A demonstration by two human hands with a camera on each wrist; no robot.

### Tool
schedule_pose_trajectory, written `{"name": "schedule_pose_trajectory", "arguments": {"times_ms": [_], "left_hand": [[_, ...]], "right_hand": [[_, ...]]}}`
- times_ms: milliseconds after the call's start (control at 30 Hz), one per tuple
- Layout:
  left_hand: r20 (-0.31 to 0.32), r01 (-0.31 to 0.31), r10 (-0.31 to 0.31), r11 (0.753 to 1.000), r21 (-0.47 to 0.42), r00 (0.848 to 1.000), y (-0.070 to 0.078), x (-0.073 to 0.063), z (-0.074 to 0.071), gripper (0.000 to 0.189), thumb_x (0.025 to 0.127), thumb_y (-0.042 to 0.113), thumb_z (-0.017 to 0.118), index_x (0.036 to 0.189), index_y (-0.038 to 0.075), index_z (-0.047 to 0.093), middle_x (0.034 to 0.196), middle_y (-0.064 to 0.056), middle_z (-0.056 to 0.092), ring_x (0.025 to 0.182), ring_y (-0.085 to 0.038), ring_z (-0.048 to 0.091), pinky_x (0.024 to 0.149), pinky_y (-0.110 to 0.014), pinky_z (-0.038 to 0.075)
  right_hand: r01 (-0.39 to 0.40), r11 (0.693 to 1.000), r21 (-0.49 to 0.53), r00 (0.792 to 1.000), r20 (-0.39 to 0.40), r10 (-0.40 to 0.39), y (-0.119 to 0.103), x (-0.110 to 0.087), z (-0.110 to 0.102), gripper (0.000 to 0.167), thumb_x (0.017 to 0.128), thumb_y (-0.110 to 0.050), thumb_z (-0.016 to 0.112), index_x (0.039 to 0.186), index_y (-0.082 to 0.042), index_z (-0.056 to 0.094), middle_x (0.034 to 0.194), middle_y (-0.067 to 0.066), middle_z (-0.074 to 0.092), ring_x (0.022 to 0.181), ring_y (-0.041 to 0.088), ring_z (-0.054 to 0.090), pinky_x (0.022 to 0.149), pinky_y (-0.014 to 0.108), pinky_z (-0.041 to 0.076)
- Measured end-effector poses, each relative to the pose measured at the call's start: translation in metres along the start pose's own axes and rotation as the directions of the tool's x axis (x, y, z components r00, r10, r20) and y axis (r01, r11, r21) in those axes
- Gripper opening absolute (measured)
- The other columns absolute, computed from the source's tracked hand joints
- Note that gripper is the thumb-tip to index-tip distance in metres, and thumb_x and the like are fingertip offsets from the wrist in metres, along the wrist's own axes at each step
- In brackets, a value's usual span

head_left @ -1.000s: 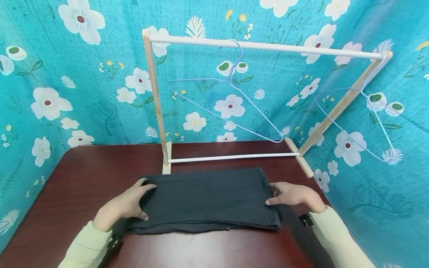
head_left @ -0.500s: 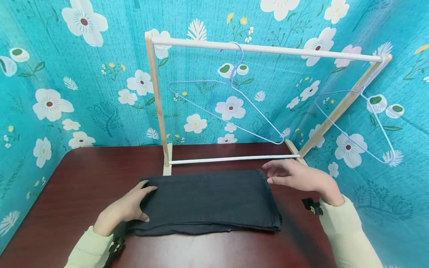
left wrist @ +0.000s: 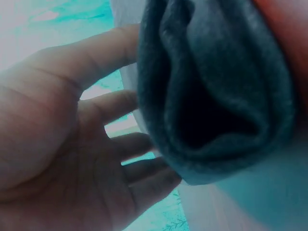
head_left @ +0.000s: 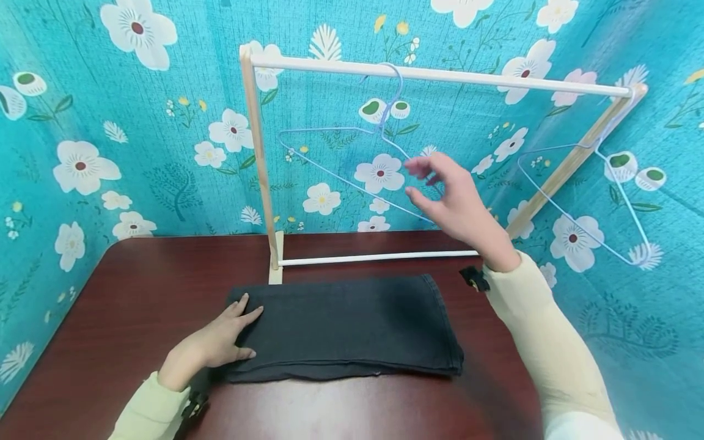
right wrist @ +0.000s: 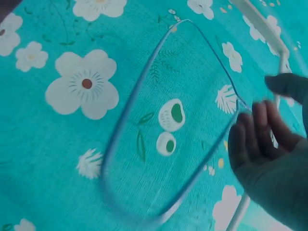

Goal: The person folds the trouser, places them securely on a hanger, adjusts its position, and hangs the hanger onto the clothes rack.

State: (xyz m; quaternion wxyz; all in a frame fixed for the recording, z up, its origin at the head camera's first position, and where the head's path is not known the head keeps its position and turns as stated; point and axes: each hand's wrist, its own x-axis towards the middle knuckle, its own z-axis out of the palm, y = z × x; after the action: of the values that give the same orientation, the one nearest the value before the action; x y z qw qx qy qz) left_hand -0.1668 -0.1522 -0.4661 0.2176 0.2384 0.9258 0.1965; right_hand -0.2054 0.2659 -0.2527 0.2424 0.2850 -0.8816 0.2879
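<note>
Right hand [head_left: 453, 198] has been lifted from beside the folded dark cloth [head_left: 346, 324] (lower middle) to right of centre, fingers bent, nothing gripped. Blue hanger [head_left: 382, 123], upper middle, is partly covered by it, long axis slanting down-right; left hand [head_left: 217, 339], farther off, is spread on the cloth.

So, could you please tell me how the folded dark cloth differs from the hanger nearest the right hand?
The cloth is nearly black; the hanger is pale blue. The cloth lies folded on the table; the hanger hangs from the upper white bar. The cloth forms a broad bundle; the hanger is a thin, open frame.
</note>
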Motion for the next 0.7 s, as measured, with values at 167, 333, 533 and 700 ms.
{"name": "schedule_pose_trajectory", "arguments": {"times_ms": [167, 333, 533, 700], "left_hand": [[-0.017, -0.05, 0.05, 0.999, -0.005, 0.999, 0.001, -0.004, 0.002, 0.08, 0.087, 0.03, 0.081, 0.154, 0.007, 0.044, 0.165, -0.03, 0.018, 0.148, -0.056, 0.02, 0.11, -0.069, 0.034], [-0.018, -0.114, 0.114, 0.993, -0.019, 0.993, 0.001, -0.006, 0.006, 0.075, 0.093, 0.03, 0.075, 0.156, 0.008, 0.041, 0.167, -0.025, 0.017, 0.149, -0.055, 0.016, 0.109, -0.07, 0.033], [0.009, -0.118, 0.118, 0.993, -0.028, 0.993, 0.0, -0.003, 0.013, 0.073, 0.097, 0.034, 0.07, 0.158, 0.011, 0.038, 0.168, -0.021, 0.017, 0.15, -0.056, 0.012, 0.109, -0.073, 0.031], [0.0, -0.118, 0.118, 0.993, -0.007, 0.993, 0.001, -0.001, 0.014, 0.072, 0.097, 0.033, 0.07, 0.158, 0.011, 0.039, 0.168, -0.022, 0.017, 0.149, -0.057, 0.013, 0.109, -0.073, 0.03]], "right_hand": [[-0.078, 0.996, -0.051, 0.996, -0.033, 0.077, -0.003, 0.034, 0.015, 0.053, 0.092, -0.011, 0.075, 0.14, -0.001, 0.054, 0.133, 0.018, 0.056, 0.12, 0.032, 0.049, 0.099, 0.05, 0.042], [-0.134, 0.989, -0.055, 0.991, 0.003, 0.134, -0.002, 0.056, 0.028, 0.058, 0.096, -0.017, 0.071, 0.146, 0.0, 0.048, 0.142, 0.019, 0.052, 0.13, 0.036, 0.043, 0.109, 0.05, 0.036], [-0.18, 0.98, 0.08, 0.983, 0.045, 0.177, -0.004, 0.074, 0.04, 0.047, 0.102, -0.021, 0.064, 0.143, -0.003, 0.051, 0.118, 0.014, 0.067, 0.098, 0.027, 0.067, 0.088, 0.038, 0.056], [-0.167, 0.977, 0.136, 0.984, -0.038, 0.173, -0.011, 0.083, 0.045, 0.028, 0.105, -0.016, 0.056, 0.128, -0.001, 0.062, 0.09, 0.01, 0.065, 0.067, 0.018, 0.062, 0.058, 0.025, 0.055]]}}
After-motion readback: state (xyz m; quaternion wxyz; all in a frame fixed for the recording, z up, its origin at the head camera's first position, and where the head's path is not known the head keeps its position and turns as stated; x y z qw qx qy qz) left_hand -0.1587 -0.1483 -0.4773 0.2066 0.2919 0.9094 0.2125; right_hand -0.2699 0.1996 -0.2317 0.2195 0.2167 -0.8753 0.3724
